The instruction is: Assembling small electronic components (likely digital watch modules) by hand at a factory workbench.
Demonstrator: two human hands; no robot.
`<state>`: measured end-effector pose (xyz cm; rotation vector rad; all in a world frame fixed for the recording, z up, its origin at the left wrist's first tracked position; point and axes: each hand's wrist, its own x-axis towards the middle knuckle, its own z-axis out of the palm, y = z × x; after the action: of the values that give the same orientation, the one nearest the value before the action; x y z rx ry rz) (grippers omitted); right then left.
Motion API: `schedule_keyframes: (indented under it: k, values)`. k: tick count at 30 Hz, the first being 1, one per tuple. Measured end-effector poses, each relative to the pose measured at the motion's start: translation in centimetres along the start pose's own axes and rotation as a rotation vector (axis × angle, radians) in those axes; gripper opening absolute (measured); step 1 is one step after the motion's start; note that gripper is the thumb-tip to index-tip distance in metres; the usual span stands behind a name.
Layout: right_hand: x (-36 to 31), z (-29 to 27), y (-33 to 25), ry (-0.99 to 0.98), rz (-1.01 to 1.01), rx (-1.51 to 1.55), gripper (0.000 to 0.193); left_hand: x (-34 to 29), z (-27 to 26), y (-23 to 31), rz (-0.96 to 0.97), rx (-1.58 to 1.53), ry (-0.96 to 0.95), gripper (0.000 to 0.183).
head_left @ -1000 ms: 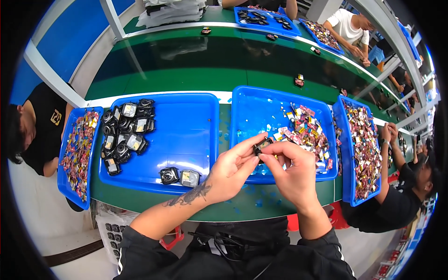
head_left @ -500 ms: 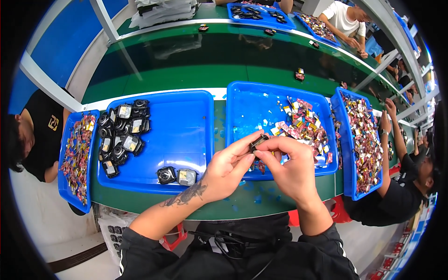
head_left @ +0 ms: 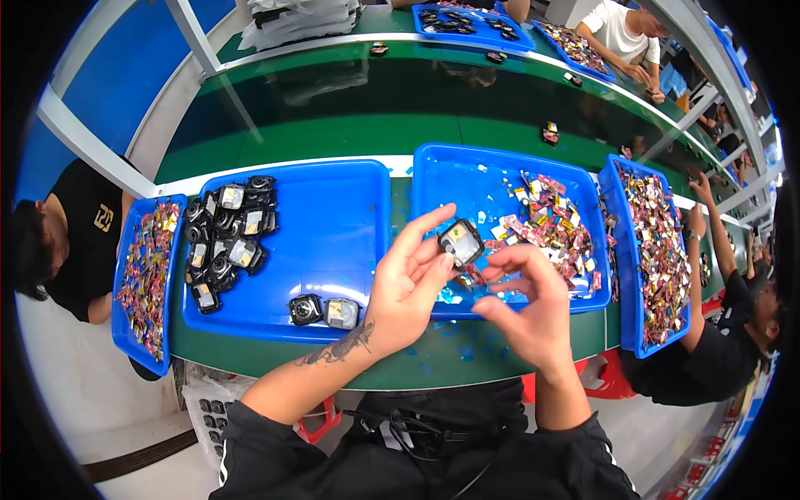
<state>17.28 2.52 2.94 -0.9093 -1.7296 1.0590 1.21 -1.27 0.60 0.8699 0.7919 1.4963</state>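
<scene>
My left hand (head_left: 412, 271) pinches a black square watch case (head_left: 461, 242) between fingers and thumb, its pale glassy face turned up. Close beside it, my right hand (head_left: 533, 300) has its fingers and thumb apart and holds nothing that I can see. A small reddish piece (head_left: 473, 275) shows just below the case; whether it is attached cannot be made out. Both hands are over the front of a blue tray (head_left: 458, 158) of small pink, white and yellow parts (head_left: 550, 218). To the left, another blue tray (head_left: 321, 250) holds several black watch cases (head_left: 223, 225), with two (head_left: 341, 313) near its front edge.
Narrow blue bins of small parts stand at the far left (head_left: 171, 333) and at the right (head_left: 640, 325). Behind runs a green conveyor belt (head_left: 350, 125) carrying a few small pieces (head_left: 550, 132). People sit at left, right and across. White metal posts (head_left: 193, 37) frame the bench.
My right hand has come away from the watch case and its fingers have spread. The left hand has turned the case so its face shows. The view has shifted slightly.
</scene>
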Motion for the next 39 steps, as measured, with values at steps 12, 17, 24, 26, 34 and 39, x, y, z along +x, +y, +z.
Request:
schedule_keyframes:
  k: [12,17,24,26,34,39]
  values:
    - [-0.9,-2.0,-0.9,-0.159,0.287,0.342,0.018,0.5,-1.2,1.0,0.658,1.000,-0.126,0.034]
    - [-1.3,-2.3,-1.1,-0.149,0.335,0.274,0.018,0.5,-1.1,0.8,0.749,1.079,-0.186,0.030]
    - [-1.0,-1.0,0.0,-0.102,0.242,0.126,0.012,0.0,-0.9,0.2,0.806,1.199,-0.152,0.028]
    - [-0.8,-1.4,-0.4,-0.097,0.347,0.195,0.012,0.0,-1.0,0.3,0.789,1.205,-0.143,0.027]
    - [-0.1,-2.4,0.6,-0.161,0.146,0.110,0.008,0.1,-0.8,0.5,0.302,0.880,-0.174,0.015]
    - [-0.4,-2.2,-0.1,-0.209,0.132,-0.001,0.012,0.5,-1.5,0.8,-0.244,0.363,-0.229,0.017]
